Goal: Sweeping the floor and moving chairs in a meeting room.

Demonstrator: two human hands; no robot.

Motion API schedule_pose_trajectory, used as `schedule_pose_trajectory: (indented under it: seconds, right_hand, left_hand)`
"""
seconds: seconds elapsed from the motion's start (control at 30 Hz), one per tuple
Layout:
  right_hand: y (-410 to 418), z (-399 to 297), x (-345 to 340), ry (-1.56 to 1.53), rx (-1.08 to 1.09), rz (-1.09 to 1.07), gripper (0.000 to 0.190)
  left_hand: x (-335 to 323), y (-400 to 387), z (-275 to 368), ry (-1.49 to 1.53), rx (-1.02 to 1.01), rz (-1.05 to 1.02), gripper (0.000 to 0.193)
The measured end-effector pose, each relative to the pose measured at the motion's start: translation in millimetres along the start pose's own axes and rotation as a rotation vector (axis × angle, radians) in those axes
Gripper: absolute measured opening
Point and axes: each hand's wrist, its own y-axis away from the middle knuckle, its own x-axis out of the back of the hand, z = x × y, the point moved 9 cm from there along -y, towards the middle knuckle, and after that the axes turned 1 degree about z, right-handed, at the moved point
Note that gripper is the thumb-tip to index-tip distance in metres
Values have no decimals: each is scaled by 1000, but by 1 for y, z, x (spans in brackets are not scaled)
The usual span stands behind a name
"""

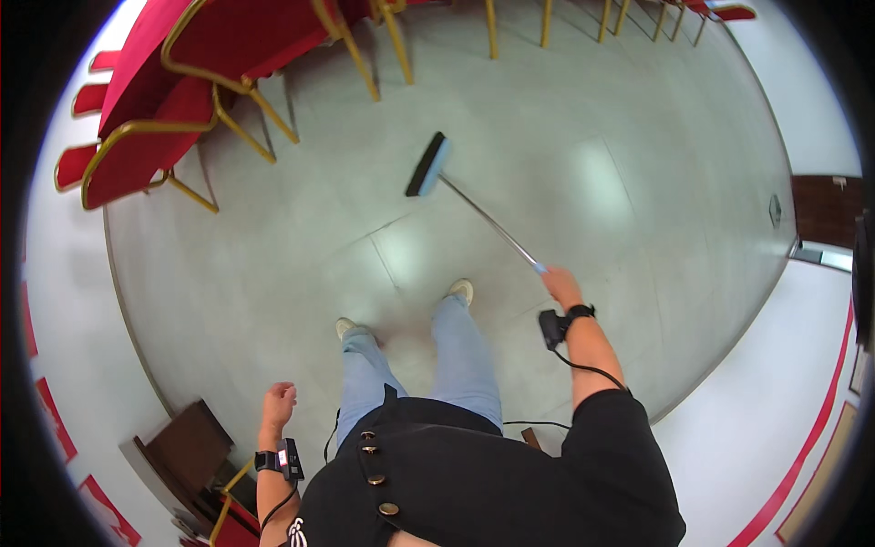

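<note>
My right hand grips the light-blue end of a push broom's metal handle. Out in front, the broom head has a light-blue back and dark bristles, and it appears to rest on its side on the floor. My left hand hangs at my left side, loosely curled with nothing in it. Each wrist wears a strapped black device with a cable: one on the right, one on the left.
Red chairs with gold frames stand around a red-draped table at the upper left. Pale glossy tiles cover the floor. A dark wooden cabinet stands behind my left hand. At the far right is a brown door by the white wall.
</note>
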Motion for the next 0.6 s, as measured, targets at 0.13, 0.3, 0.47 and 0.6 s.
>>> schedule_pose_trajectory:
  seconds: [0.13,0.3,0.47,0.6]
  right_hand:
    - [67,150,67,-5,-275,97,32]
    - [163,269,118,64,-520,262,27]
    - [241,245,164,176,-665,347,24]
    - [272,221,146,257,-630,390,24]
  left_hand:
    - [-13,5,48,-143,-108,-93,20]
    - [-11,6,65,-170,-198,-133,19]
    - [-20,23,103,-260,-288,-197,19]
    - [-24,5,108,-187,-386,-241,19]
